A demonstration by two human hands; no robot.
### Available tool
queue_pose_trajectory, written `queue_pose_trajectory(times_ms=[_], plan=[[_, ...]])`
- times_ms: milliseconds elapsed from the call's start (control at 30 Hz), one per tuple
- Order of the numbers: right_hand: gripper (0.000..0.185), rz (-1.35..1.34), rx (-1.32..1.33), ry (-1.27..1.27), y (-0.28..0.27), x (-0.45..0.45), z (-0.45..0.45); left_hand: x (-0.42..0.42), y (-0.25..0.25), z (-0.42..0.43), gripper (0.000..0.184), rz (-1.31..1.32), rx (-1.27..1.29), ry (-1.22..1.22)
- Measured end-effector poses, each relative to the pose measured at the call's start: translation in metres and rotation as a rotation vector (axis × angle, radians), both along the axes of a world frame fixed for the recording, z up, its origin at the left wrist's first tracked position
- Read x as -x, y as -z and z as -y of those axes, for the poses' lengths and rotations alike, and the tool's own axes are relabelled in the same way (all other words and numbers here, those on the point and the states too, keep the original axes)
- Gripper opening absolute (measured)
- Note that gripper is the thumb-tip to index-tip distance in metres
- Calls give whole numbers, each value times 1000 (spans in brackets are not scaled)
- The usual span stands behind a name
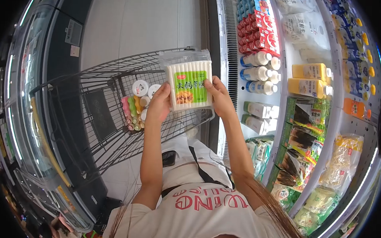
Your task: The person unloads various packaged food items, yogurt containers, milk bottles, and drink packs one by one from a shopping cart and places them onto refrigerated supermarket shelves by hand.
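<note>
A clear plastic pack of white sticks with a green label is held upright in front of me, above the shopping cart. My left hand grips its left edge, thumb on the front. At the opposite edge my right hand holds it in the same way, the thumb resting on the label. The fingers behind the pack are hidden. Below and to the left, the wire shopping cart carries white-lidded tubs and several small colourful bottles.
On my right, refrigerated shelves hold white bottles, red cartons, yellow bottles and bagged foods. Along the left runs a dark glass-fronted cabinet. Pale floor tiles stretch ahead beyond the cart.
</note>
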State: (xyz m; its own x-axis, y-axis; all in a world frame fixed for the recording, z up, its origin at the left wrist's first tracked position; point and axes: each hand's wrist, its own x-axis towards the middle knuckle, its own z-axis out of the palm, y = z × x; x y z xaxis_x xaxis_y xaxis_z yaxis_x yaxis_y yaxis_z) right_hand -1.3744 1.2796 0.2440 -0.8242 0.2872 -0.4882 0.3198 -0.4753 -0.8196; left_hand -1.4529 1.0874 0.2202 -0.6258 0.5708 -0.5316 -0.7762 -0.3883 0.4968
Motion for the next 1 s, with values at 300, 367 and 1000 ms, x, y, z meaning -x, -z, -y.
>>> queue_pose_trajectory(times_ms=[300, 367, 1000], plan=[[28, -191, 37, 284, -122, -88, -11, -45, -110, -43, 35, -92, -170, 148], [30, -255, 62, 314, -135, -102, -15, -59, -120, -51, 36, -64, -221, 152], [46, -247, -908, 751, -272, -335, -49, -225, -259, -172, 56, -866, -314, 601]])
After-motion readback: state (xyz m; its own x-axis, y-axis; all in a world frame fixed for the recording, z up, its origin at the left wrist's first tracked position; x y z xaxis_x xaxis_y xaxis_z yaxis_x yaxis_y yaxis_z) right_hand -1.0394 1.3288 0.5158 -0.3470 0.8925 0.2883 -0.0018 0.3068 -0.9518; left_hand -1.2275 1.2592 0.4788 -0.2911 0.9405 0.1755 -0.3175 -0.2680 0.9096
